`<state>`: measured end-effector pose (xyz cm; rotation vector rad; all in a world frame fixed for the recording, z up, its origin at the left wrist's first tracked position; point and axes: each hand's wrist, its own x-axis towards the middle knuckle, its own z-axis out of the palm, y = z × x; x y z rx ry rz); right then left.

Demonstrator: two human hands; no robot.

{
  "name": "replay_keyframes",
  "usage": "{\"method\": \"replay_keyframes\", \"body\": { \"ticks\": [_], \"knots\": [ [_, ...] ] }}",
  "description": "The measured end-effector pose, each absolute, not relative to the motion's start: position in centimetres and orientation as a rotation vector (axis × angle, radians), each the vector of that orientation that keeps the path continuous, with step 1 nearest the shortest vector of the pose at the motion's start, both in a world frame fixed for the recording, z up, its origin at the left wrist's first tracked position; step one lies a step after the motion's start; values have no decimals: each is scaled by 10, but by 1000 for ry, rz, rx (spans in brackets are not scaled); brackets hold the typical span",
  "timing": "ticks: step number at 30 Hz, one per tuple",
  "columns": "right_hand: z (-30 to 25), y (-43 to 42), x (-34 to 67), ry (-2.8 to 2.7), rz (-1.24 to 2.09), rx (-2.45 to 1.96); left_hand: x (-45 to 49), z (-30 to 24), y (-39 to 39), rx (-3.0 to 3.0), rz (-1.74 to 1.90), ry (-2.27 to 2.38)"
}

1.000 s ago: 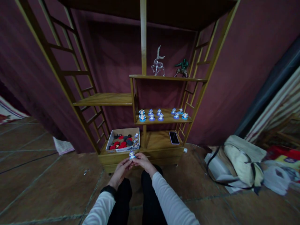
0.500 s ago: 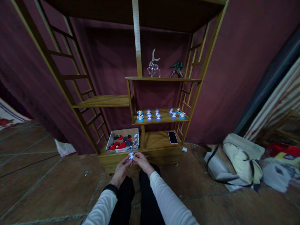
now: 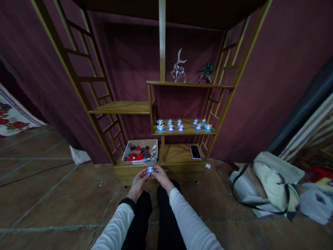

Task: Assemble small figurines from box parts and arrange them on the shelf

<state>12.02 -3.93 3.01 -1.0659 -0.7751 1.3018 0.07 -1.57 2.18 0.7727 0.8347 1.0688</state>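
My left hand and my right hand meet in front of the lowest shelf, both pinched on one small blue and white figurine. Just behind them a cardboard box holds red and black pieces and a few more figurines. Several matching figurines stand in rows on the small middle shelf of the wooden shelf unit.
A phone lies on the bottom shelf right of the box. A clear glass deer and a green figure stand on the upper shelf. Bags lie on the tiled floor to the right, a folded cloth to the left.
The view has shifted slightly, first left and then right. Both hands stay together on the figurine in front of the box.
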Motion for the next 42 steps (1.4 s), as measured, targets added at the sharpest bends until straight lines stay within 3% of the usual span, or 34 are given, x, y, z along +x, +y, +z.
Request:
{"method": "replay_keyframes", "body": {
  "ticks": [19, 42],
  "knots": [
    [15, -30, 127, -784, 1420, -1094, 5, 12, -10, 760, 1080, 850],
    [7, -16, 119, -722, 1289, -1317, 8, -2, 3, 679, 1102, 911]
  ]
}}
